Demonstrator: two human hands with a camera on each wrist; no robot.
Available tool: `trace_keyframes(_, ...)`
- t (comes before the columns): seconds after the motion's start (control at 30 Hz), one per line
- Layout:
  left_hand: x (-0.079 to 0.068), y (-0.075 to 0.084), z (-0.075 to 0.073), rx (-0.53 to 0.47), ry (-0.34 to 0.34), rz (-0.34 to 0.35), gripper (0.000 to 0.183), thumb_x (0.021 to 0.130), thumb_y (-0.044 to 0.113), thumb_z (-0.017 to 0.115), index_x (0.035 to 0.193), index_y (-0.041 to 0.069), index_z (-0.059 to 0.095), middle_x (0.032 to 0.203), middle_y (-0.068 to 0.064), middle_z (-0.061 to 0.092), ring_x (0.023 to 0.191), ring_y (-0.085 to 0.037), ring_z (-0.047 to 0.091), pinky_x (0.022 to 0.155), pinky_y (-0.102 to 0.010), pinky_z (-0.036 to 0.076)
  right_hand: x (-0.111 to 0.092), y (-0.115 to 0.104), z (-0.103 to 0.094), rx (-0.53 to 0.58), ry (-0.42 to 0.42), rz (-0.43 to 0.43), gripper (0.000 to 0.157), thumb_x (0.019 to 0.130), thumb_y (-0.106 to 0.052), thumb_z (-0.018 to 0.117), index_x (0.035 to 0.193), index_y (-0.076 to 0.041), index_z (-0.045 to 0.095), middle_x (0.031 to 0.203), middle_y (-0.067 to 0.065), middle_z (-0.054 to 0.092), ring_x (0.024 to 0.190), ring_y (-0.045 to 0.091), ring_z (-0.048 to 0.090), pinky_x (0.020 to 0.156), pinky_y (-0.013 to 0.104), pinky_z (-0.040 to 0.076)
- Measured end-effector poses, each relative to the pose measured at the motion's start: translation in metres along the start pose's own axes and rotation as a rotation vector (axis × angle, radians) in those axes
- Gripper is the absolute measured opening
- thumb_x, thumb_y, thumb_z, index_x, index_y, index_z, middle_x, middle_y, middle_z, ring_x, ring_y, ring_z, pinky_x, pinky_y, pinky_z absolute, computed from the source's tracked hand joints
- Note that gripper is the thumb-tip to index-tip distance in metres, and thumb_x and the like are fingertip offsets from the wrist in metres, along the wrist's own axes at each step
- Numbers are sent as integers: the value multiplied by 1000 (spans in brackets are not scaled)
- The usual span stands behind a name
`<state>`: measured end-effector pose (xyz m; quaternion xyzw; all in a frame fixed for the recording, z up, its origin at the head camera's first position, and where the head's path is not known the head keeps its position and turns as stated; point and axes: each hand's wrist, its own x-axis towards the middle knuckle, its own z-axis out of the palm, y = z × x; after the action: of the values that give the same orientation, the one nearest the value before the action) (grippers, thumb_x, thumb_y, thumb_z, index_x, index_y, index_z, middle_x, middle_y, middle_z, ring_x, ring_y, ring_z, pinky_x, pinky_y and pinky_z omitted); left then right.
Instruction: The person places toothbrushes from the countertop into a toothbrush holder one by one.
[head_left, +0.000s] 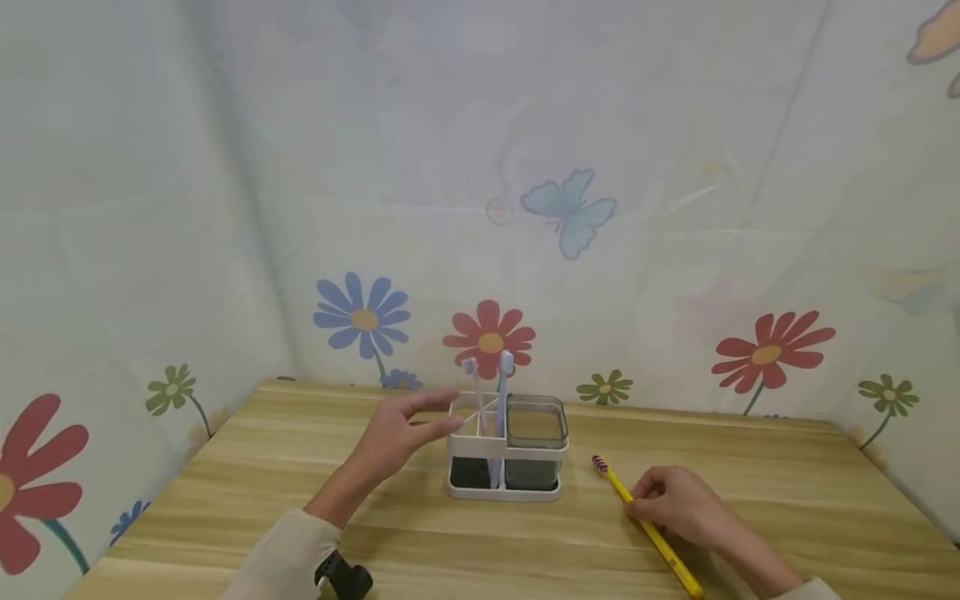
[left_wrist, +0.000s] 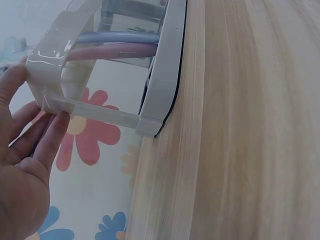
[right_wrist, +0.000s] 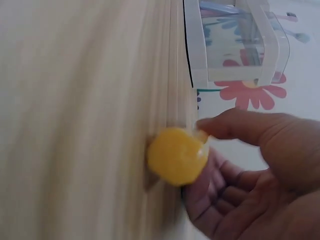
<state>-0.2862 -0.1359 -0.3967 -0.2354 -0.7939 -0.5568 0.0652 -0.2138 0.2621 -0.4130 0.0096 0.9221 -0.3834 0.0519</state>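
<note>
A white toothbrush holder stands mid-table, with a pink toothbrush and a light blue toothbrush upright in its left part. A clear cup fills the right part. My left hand grips the holder's upper rim on the left side, thumb toward the front corner and fingers along the side. To the right, my right hand pinches a yellow toothbrush by the handle, between thumb and fingers. Its dark bristles point toward the back; its handle end looms large in the right wrist view, close above the tabletop.
The wood-grain table ends at a pale cloth backdrop printed with flowers and a butterfly. Cloth also hangs at the left and right sides. A black strap with a small device is on the left wrist.
</note>
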Motion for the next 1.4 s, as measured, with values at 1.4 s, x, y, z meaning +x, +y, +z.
trace_keyframes(1.4,-1,0,1,-5,-2,7,48,96,29,82,139,11,72,137,-8,70,128,-29,64,106,-49,55,-24,-82,-32,320,116,-445,25,99,-14,77,115,2,66,104,15,71,89,25,73,82,34,64)
